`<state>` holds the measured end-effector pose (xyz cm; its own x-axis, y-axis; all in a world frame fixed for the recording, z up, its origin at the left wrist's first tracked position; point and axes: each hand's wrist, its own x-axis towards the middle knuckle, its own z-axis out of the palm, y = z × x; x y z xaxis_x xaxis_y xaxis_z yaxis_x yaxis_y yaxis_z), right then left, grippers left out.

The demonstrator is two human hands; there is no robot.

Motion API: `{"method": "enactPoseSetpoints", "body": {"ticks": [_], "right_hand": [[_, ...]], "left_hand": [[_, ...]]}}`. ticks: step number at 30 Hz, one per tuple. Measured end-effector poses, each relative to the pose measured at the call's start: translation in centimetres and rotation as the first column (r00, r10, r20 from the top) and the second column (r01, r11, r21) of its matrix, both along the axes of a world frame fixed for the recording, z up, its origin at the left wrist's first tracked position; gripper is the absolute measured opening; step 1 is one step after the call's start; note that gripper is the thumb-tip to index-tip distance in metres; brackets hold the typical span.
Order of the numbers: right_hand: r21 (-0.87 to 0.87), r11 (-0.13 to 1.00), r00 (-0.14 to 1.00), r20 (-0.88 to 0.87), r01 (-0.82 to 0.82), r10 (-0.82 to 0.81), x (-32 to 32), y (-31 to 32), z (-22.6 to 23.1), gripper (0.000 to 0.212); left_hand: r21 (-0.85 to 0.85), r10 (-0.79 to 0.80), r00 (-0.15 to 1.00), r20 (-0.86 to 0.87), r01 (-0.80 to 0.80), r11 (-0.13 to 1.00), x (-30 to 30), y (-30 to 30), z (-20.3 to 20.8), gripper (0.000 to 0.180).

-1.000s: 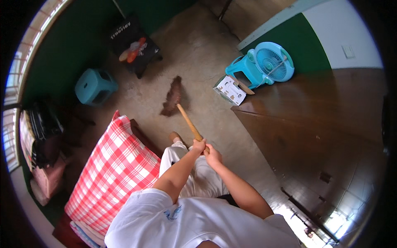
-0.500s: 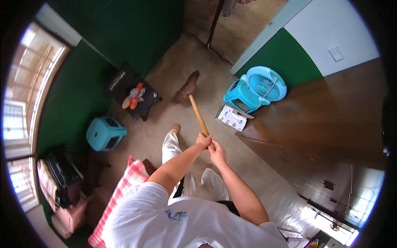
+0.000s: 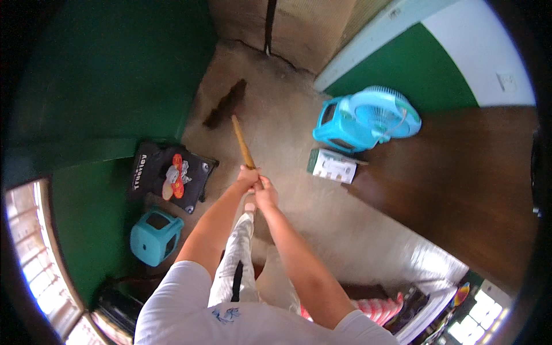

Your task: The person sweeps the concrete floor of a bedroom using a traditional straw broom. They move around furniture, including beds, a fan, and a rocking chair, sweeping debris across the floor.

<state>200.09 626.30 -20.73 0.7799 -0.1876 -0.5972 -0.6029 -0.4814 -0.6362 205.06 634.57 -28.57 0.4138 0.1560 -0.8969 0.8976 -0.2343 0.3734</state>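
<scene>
A long wooden handle (image 3: pixel 241 141) slants away from me over the floor. It belongs to a broom, whose brown bristle head (image 3: pixel 226 104) lies on the floor ahead; blur hides the join between them. Higher on the shaft toward its far end, my left hand (image 3: pixel 248 176) is wrapped round the handle. Just behind it my right hand (image 3: pixel 265 194) grips the same handle, nearly touching the left. Both arms stretch forward and slightly left.
Left of the broom stand a black case (image 3: pixel 195 178) with orange items on top and a teal stool (image 3: pixel 152 238). To the right are a blue stool (image 3: pixel 339 123) with a fan (image 3: pixel 382 115), a white box (image 3: pixel 333 165) and a dark wooden cabinet (image 3: pixel 443 178). Green walls (image 3: pixel 103 80) enclose the corner.
My view has turned and moved forward. Both hands stay on the handle, and the broom head now lies further left in view, nearer the green wall. The checked cloth shows at lower right instead.
</scene>
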Motion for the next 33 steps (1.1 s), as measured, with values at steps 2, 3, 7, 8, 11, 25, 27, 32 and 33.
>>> {"method": "enactPoseSetpoints", "body": {"ticks": [2,3,7,8,11,25,27,32,33], "right_hand": [[0.109,0.979,0.985,-0.013,0.170,-0.170,-4.3,-2.1,-0.7,0.036],[0.082,0.975,0.974,-0.109,0.206,-0.196,-6.7,-3.3,0.3,0.036],[-0.032,0.978,0.972,-0.105,0.208,-0.210,-13.9,-6.2,5.0,0.038],[-0.040,0.974,0.968,-0.110,0.223,-0.226,-14.8,-7.0,5.9,0.038],[-0.079,0.971,0.974,0.035,0.227,-0.224,-14.5,-8.4,9.3,0.037],[0.035,0.895,0.895,-0.023,0.445,-0.445,-24.3,-12.2,3.8,0.035],[-0.034,0.910,0.910,-0.037,0.412,-0.413,-29.3,-13.6,5.9,0.034],[-0.084,0.920,0.871,-0.299,0.383,-0.390,-38.1,-19.8,13.6,0.035],[-0.079,0.914,0.881,-0.248,0.397,-0.404,-40.5,-21.0,13.6,0.034]], "left_hand": [[0.020,-0.140,0.990,-0.035,0.140,0.990,-3.2,-2.8,-0.2,0.060],[0.001,-0.222,0.973,-0.065,0.223,0.975,-5.7,-4.0,0.0,0.062],[-0.230,-0.299,0.954,-0.037,0.283,0.931,-13.8,-7.0,-0.5,0.067],[-0.339,-0.281,0.956,-0.079,0.240,0.910,-14.3,-7.8,1.5,0.068],[-0.162,-0.367,0.930,0.006,0.363,0.917,-13.5,-9.6,5.2,0.060],[-0.131,-0.487,0.874,0.002,0.483,0.866,-21.4,-14.0,-0.2,0.067],[-0.201,-0.490,0.867,-0.093,0.466,0.862,-26.6,-15.3,2.6,0.068],[-0.173,-0.365,0.919,-0.149,0.339,0.925,-39.1,-20.7,6.7,0.053],[-0.276,-0.334,0.934,-0.129,0.290,0.917,-40.7,-22.0,8.4,0.049]]}}
